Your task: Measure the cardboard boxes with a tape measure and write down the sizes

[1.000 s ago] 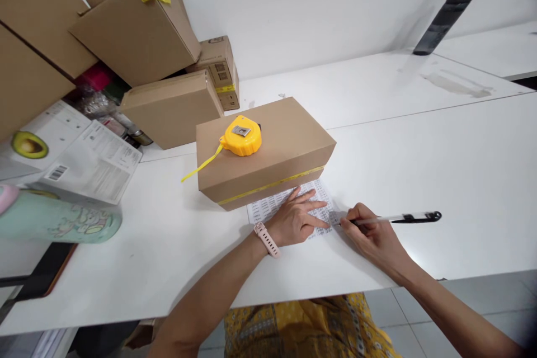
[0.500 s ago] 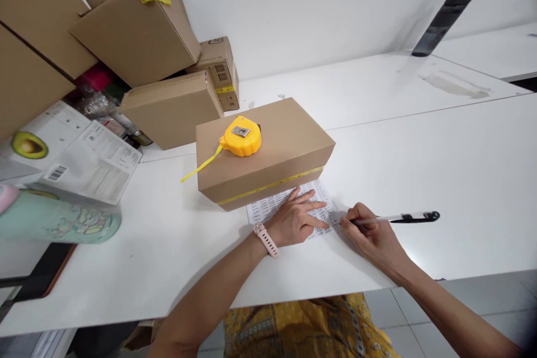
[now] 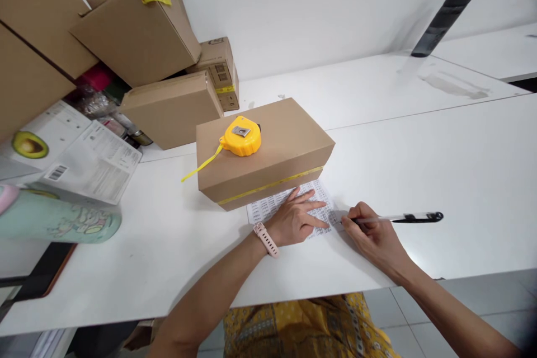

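Observation:
My left hand (image 3: 296, 217) lies with spread fingers on a sheet of paper (image 3: 260, 210) filled with rows of small writing. In my right hand (image 3: 373, 235) a pen (image 3: 394, 218) with a clear barrel and black cap end is gripped, its tip at the paper's right edge. Just beyond the left fingers stands a brown cardboard box (image 3: 289, 134) sealed with yellow tape, covering the sheet's far part. On top of that box rests a yellow tape measure (image 3: 242, 137), a short yellow strap hanging off to the left.
Several cardboard boxes (image 3: 134, 33) are stacked at the back left. Below them are a white avocado-print box (image 3: 96, 162) and a mint bottle (image 3: 62, 218) lying at the left. A dark bottle (image 3: 444, 17) stands at the far right, on the white table (image 3: 440, 179).
My right hand and the pen have shifted very slightly to the right. The left hand, box and tape measure stay where they were.

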`<state>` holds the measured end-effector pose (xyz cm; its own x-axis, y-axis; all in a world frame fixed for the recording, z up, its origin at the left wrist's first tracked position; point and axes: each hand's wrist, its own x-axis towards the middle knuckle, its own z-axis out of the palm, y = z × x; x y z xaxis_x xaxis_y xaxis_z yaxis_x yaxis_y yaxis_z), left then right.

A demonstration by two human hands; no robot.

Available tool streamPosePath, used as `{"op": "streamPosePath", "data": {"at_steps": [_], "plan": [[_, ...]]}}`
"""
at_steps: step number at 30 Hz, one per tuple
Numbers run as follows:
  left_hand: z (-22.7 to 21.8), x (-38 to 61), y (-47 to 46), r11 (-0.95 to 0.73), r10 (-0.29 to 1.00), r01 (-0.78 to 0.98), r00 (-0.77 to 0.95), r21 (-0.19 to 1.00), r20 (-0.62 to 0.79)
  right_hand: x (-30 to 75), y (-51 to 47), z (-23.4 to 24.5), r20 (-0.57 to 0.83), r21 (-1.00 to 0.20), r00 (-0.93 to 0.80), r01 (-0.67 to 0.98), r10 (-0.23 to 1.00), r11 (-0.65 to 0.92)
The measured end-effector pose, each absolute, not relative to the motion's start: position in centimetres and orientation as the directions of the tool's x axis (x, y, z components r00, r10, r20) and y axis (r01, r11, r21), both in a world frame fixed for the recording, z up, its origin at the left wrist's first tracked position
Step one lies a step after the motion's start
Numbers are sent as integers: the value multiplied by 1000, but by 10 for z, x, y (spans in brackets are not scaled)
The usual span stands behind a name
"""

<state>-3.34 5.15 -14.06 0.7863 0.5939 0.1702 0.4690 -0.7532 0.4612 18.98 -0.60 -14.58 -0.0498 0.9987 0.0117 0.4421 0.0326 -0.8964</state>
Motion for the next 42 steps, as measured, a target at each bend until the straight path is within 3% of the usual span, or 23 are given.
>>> {"op": "streamPosePath", "data": {"at_steps": [7,16,42], "plan": [[-139,-33,51,-751,596,468,784,465,174,191,-5,-149,28,-861,-52,506,998,50],[-140,-33,51,-757,594,464,782,460,188,190,-6,-148,16,-903,-54,428,998,37],[-139,-33,51,-756,594,474,786,452,169,191,-8,-150,44,-894,-8,445,999,43]]}}
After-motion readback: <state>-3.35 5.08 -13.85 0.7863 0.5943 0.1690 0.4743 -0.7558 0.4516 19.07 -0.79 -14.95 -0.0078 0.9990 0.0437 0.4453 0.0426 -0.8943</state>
